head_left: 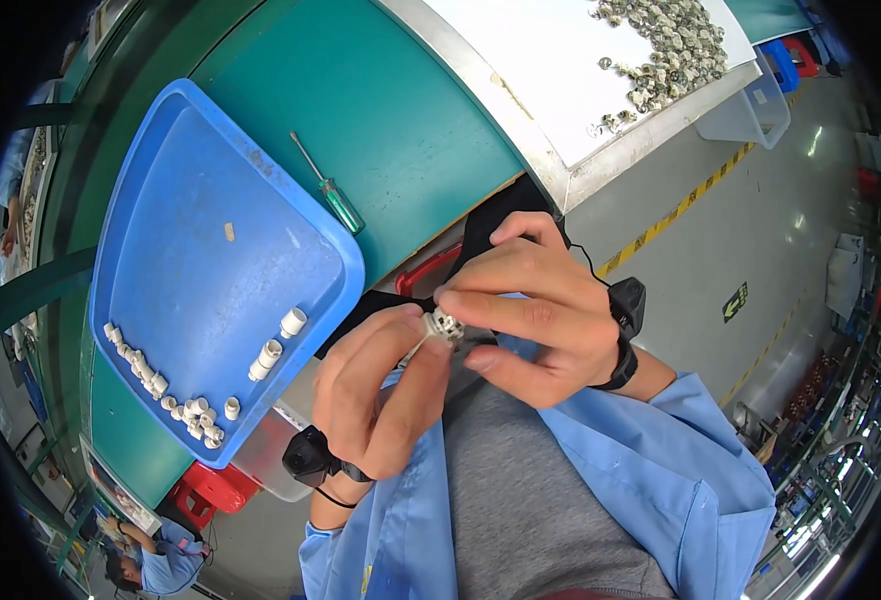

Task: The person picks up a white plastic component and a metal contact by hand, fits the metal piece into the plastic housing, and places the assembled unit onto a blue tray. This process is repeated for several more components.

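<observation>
In front of my chest, a small white socket-like part [444,325] with metal pieces at its end is between my hands. My left hand [385,385] pinches it from the left, between thumb and fingers. From the other side, my right hand [550,320] has its bent fingertips at the metal end; its thumb sits a little lower, off the part. Fingers partly cover the part, so its full shape is hidden. To the left, a blue tray [230,150] holds white cylindrical pieces [267,358], some upright and some in a row. A screwdriver [330,190] with a green handle lies beside the tray.
A metal-edged white work surface [520,60] at the top bears a heap of small metal-and-white parts [675,60]. The tray and screwdriver rest on a green tabletop [410,110]. Red stools [215,487] stand below left, and another person [165,560] sits beyond.
</observation>
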`<state>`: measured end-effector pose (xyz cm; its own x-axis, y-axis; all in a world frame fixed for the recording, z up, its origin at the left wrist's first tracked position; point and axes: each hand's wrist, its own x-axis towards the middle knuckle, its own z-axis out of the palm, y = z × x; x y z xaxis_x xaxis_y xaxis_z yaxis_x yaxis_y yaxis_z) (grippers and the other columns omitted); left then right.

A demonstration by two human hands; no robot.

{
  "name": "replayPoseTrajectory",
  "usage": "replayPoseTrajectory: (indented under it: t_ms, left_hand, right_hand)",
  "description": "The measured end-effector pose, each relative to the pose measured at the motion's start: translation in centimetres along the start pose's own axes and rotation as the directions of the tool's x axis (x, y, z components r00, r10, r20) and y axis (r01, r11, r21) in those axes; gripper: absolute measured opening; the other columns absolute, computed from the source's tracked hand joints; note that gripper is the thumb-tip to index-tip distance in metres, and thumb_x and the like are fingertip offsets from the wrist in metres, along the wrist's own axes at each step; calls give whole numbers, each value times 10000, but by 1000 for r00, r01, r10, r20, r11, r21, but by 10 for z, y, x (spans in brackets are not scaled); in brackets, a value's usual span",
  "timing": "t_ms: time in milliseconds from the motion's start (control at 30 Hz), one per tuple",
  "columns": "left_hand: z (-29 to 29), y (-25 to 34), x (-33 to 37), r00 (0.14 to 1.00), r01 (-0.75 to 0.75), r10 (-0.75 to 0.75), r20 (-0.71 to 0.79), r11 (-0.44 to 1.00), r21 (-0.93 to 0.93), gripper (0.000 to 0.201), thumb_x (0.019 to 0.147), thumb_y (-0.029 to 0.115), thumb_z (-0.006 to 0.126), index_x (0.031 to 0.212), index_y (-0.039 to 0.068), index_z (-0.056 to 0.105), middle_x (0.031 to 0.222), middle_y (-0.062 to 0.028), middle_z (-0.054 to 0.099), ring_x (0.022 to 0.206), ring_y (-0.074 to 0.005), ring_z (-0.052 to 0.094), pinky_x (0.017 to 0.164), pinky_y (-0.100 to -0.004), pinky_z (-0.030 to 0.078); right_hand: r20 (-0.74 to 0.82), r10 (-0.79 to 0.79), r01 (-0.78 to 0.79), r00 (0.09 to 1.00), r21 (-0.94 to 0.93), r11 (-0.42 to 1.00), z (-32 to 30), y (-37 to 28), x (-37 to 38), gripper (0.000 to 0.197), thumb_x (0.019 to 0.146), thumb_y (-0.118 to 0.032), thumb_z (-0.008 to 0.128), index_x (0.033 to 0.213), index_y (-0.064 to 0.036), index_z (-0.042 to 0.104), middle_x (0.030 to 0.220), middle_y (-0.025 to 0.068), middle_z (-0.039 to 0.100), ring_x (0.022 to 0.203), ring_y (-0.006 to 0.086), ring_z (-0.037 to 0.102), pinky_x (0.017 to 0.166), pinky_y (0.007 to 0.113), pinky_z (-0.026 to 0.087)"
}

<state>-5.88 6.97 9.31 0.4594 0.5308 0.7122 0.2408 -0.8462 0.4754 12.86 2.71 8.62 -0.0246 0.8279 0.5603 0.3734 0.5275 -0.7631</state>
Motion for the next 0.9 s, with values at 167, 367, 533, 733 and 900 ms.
replayPoseTrajectory:
  t_ms: [167,367,533,733,900]
  left_hand:
    - [-2,3,-1,1000,9,-9,11,999,-45,334,653,-104,792,959,-48,673,1042,-199,641,894,-337,695,667,-347,627]
    - [-5,3,-1,990,-114,108,87,991,65,282,689,-46,783,950,-39,676,1048,-194,645,917,-326,684,674,-337,619]
    - [2,-4,-5,979,-194,185,84,975,112,270,686,-35,783,935,-37,680,1066,-197,645,892,-315,684,659,-325,615]
    - [8,6,-19,997,50,-47,62,998,-48,315,734,-42,749,1034,-47,653,1075,-190,644,965,-310,665,780,-336,569]
    - [3,16,-25,663,698,-596,454,270,-663,239,948,116,620,1119,-50,606,1073,-143,642,1030,-230,622,908,-326,481]
  right_hand:
    - [-81,-18,9,997,-115,993,12,-2,-4,478,687,-164,794,1127,-2,703,1045,132,706,871,252,678,862,433,421]
    - [-145,0,-25,990,-172,985,15,-7,-1,509,584,-164,805,1060,-15,708,1027,114,707,874,241,683,853,416,409]
    - [-118,53,-86,992,-295,952,13,-14,1,454,571,-173,813,991,-30,714,993,88,711,884,234,689,878,421,398]
    - [-66,77,-92,995,-269,959,5,-9,-5,403,596,-167,810,968,-43,718,997,81,710,884,239,689,902,433,395]
    - [-5,18,-19,1000,-186,982,4,-1,-7,352,637,-154,790,963,-62,694,1014,62,696,875,222,668,903,420,411]
